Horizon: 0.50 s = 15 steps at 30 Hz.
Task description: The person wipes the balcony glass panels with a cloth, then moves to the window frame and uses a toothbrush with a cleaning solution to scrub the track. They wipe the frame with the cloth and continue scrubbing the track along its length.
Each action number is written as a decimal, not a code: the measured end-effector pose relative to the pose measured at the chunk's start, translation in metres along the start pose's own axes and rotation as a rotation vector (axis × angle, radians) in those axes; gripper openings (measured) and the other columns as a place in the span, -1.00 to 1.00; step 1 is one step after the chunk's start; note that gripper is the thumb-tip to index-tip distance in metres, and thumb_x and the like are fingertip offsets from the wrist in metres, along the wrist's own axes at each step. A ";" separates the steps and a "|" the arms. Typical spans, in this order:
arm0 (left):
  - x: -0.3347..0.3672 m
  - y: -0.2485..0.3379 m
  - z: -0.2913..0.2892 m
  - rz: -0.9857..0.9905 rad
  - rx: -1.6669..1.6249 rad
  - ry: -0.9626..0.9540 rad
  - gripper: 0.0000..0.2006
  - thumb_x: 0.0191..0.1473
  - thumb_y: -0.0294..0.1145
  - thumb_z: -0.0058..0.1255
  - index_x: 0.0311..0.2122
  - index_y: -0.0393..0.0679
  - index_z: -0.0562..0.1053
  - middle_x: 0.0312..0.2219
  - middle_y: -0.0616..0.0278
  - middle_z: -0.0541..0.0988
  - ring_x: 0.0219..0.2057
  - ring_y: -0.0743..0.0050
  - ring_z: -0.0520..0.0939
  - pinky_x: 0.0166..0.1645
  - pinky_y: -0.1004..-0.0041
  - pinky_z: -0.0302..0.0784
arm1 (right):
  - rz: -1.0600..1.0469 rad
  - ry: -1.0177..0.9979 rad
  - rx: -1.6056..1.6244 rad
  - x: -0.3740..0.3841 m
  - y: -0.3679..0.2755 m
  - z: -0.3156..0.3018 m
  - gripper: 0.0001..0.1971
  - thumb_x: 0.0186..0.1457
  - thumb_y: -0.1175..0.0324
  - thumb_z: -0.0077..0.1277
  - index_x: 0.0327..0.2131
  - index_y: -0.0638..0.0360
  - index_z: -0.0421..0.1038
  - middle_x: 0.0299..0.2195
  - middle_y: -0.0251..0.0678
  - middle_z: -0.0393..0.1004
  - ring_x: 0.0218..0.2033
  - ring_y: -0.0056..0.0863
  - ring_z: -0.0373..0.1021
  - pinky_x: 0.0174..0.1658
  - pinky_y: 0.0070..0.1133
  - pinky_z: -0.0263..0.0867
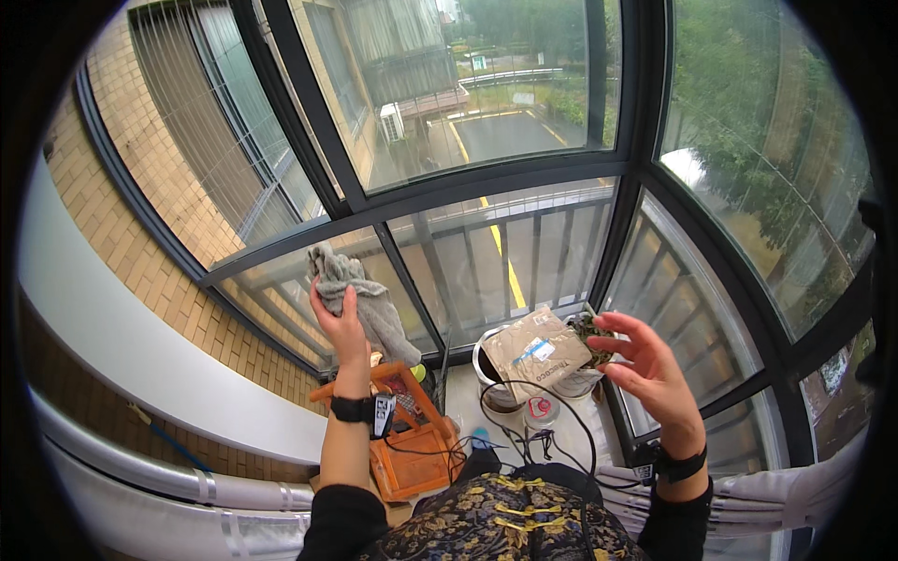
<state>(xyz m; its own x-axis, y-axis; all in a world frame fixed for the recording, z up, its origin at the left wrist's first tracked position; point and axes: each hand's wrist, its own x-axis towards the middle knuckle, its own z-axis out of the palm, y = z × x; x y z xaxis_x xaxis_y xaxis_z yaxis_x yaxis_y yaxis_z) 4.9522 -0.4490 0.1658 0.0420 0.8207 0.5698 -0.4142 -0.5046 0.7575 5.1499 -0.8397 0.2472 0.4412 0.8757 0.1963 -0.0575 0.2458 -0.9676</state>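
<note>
Two bare hands show, and one grey cloth. The left hand (342, 327) has hold of the cloth (379, 313), thumb and fingers closed on its bunched upper part, the rest hanging down in front of the lower left window pane (271, 290); whether the cloth touches the glass I cannot tell. The right hand (650, 369) is half open and has hold of nothing, its fingers spread and curved, nearest in view to one flat brown package (535, 348). Two white pots (493, 393) stand beneath that package, which hides much of their tops; dry leaves (593, 329) show in the right one, partly behind the fingers. One clear container (542, 412) with some red on it sits just in front, crossed by black cables (593, 425) too tangled to count. One orange chair (413, 460) stands below the cloth, partly covered by the left forearm. Each wrist wears one black strap, the right one's device partly cut from sight
</note>
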 end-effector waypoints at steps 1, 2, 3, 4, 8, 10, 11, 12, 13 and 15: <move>0.011 -0.015 0.002 0.013 0.053 0.010 -0.49 0.07 -0.52 0.06 0.13 -0.20 0.19 -0.01 0.21 0.31 -0.02 0.45 0.37 0.10 0.47 0.25 | -0.006 0.024 -0.003 0.009 0.002 -0.003 -0.40 0.07 0.52 0.08 0.17 0.24 0.09 0.13 -0.23 0.20 0.11 -0.40 0.24 0.05 -0.54 0.27; 0.023 -0.030 0.004 0.033 0.088 0.013 -0.49 0.07 -0.51 0.07 0.12 -0.21 0.19 0.00 0.21 0.31 -0.02 0.45 0.36 0.11 0.47 0.24 | 0.006 0.057 -0.007 0.016 0.004 -0.006 -0.39 0.05 0.51 0.09 0.17 0.24 0.10 0.12 -0.23 0.22 0.10 -0.40 0.25 0.04 -0.54 0.27; 0.034 -0.044 0.004 0.066 0.115 0.009 -0.49 0.07 -0.50 0.07 0.12 -0.21 0.19 0.00 0.21 0.31 -0.01 0.45 0.36 0.11 0.47 0.24 | 0.012 0.063 -0.008 0.024 0.007 -0.006 -0.39 0.05 0.51 0.10 0.17 0.24 0.10 0.12 -0.23 0.22 0.10 -0.40 0.25 0.04 -0.54 0.27; 0.048 -0.061 0.007 0.061 0.177 0.057 -0.50 0.05 -0.45 0.12 0.09 -0.20 0.23 -0.04 0.16 0.32 0.00 0.35 0.35 0.12 0.40 0.23 | 0.020 0.072 -0.011 0.035 0.011 -0.008 -0.39 0.05 0.51 0.10 0.17 0.23 0.11 0.12 -0.23 0.22 0.10 -0.40 0.25 0.03 -0.54 0.27; 0.104 -0.143 0.012 0.297 0.651 0.018 -0.52 -0.08 -0.40 0.21 -0.02 -0.12 0.32 -0.13 0.04 0.32 -0.02 0.08 0.32 0.09 0.27 0.23 | 0.090 0.117 -0.038 0.096 0.032 -0.008 -0.40 0.04 0.49 0.11 0.16 0.23 0.12 0.12 -0.23 0.22 0.10 -0.39 0.25 0.02 -0.53 0.28; 0.132 -0.202 0.014 0.376 0.769 -0.020 -0.51 -0.14 -0.41 0.23 -0.05 -0.08 0.33 -0.11 0.04 0.31 -0.01 0.04 0.31 0.09 0.20 0.21 | 0.139 0.149 -0.051 0.135 0.047 -0.004 -0.39 0.03 0.50 0.11 0.16 0.24 0.12 0.13 -0.21 0.22 0.11 -0.38 0.26 0.02 -0.53 0.29; 0.145 -0.237 0.016 0.420 0.813 -0.036 -0.50 -0.17 -0.42 0.24 -0.06 -0.06 0.33 -0.11 0.04 0.31 -0.01 0.02 0.30 0.10 0.17 0.21 | 0.147 0.165 -0.057 0.157 0.054 -0.004 -0.38 0.02 0.49 0.11 0.16 0.24 0.12 0.13 -0.20 0.22 0.11 -0.38 0.25 0.02 -0.53 0.29; 0.153 -0.275 0.018 0.471 0.930 -0.051 -0.46 -0.27 -0.44 0.26 -0.09 0.00 0.34 -0.10 0.02 0.30 0.01 -0.04 0.29 0.11 0.08 0.17 | 0.164 0.182 -0.062 0.176 0.062 -0.003 -0.38 0.02 0.49 0.11 0.16 0.24 0.11 0.14 -0.20 0.21 0.11 -0.37 0.25 0.01 -0.53 0.30; 0.159 -0.312 0.017 0.443 0.969 -0.125 -0.46 -0.29 -0.42 0.26 -0.10 0.00 0.35 -0.10 -0.05 0.29 0.01 -0.13 0.27 0.12 0.05 0.16 | 0.180 0.196 -0.070 0.195 0.068 -0.001 -0.38 0.02 0.49 0.11 0.16 0.25 0.11 0.14 -0.19 0.21 0.11 -0.37 0.25 0.01 -0.54 0.30; 0.143 -0.379 0.007 0.619 1.101 -0.113 -0.47 -0.31 -0.39 0.26 -0.11 -0.02 0.37 -0.09 -0.13 0.29 -0.01 -0.24 0.26 0.13 0.03 0.15 | 0.189 0.227 -0.075 0.231 0.083 0.002 -0.36 0.01 0.48 0.13 0.17 0.26 0.10 0.14 -0.18 0.21 0.12 -0.36 0.25 0.01 -0.54 0.31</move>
<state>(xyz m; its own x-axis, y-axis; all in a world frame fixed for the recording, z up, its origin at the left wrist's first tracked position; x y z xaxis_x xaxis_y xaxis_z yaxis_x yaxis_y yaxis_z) 5.1215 -0.1427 -0.0375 0.2120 0.3684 0.9052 0.5778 -0.7943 0.1879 5.2449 -0.6160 0.2127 0.6186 0.7854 -0.0209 -0.0952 0.0485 -0.9943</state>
